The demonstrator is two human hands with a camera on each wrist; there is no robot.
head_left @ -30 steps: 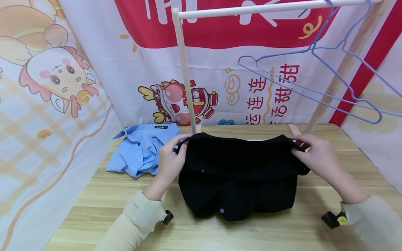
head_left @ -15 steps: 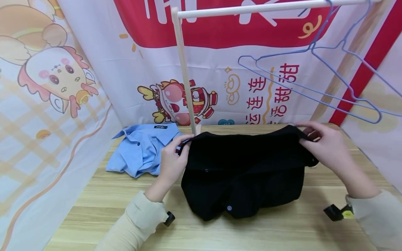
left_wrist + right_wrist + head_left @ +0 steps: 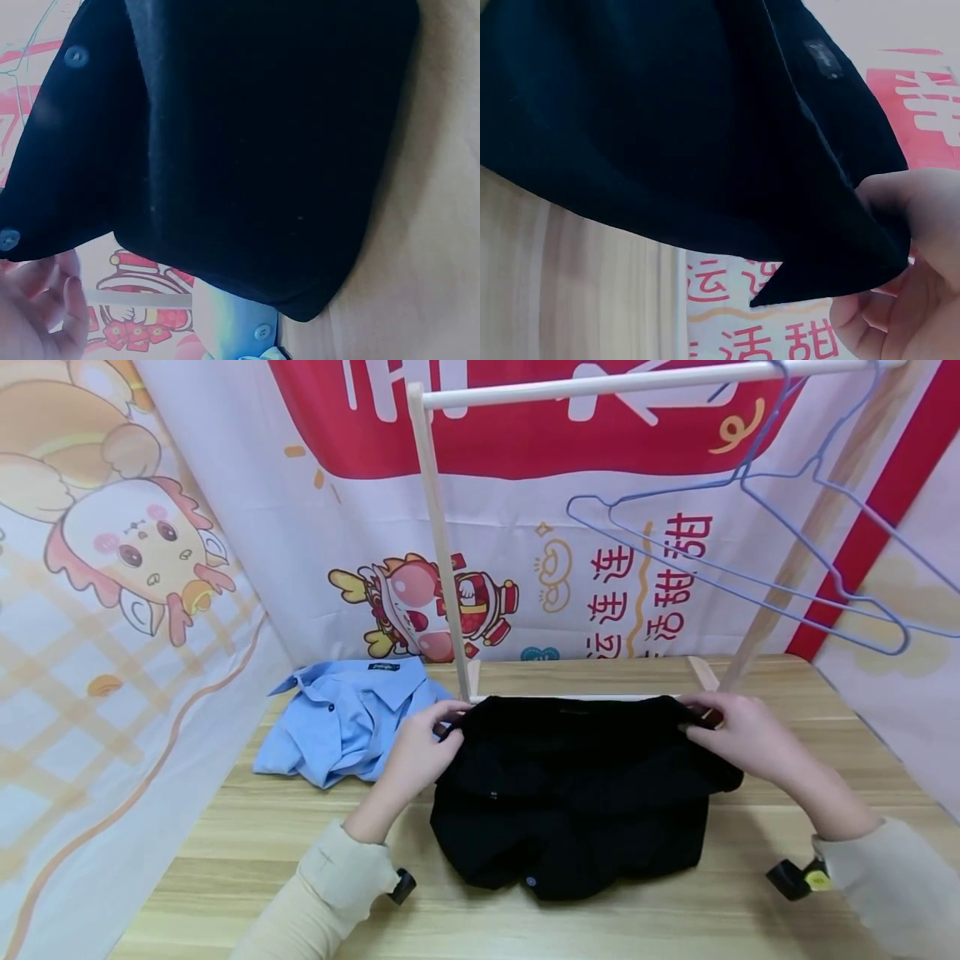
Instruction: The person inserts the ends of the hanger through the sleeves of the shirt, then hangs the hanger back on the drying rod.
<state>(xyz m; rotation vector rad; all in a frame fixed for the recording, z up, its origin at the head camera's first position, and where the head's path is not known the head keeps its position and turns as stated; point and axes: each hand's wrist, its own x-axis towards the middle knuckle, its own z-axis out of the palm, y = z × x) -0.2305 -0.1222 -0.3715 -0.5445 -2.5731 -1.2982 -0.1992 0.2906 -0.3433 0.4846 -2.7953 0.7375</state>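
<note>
A black shirt (image 3: 570, 793) with buttons hangs in folds between my two hands, low over the wooden table. In the head view my left hand (image 3: 423, 747) pinches its upper left corner, and my right hand (image 3: 742, 735) pinches the upper right one. The left wrist view shows the shirt's buttoned edge (image 3: 64, 135) running to the fingers of my left hand (image 3: 41, 311). Seen from the right wrist, a collar point sticks out below the cloth, a small label (image 3: 824, 59) shows near the edge, and my right hand (image 3: 915, 262) grips the fabric between thumb and fingers.
A crumpled light blue shirt (image 3: 345, 718) lies on the table (image 3: 247, 860) left of my left hand. Behind the black shirt stands a wooden rack (image 3: 435, 518), with two blue wire hangers (image 3: 750, 477) on its right side. Printed cloth walls (image 3: 300, 568) enclose the table.
My right hand first went right and up, stretching the black shirt, then came back left and down. The shirt's upper edge now sits lower, and my left hand has dropped slightly.
</note>
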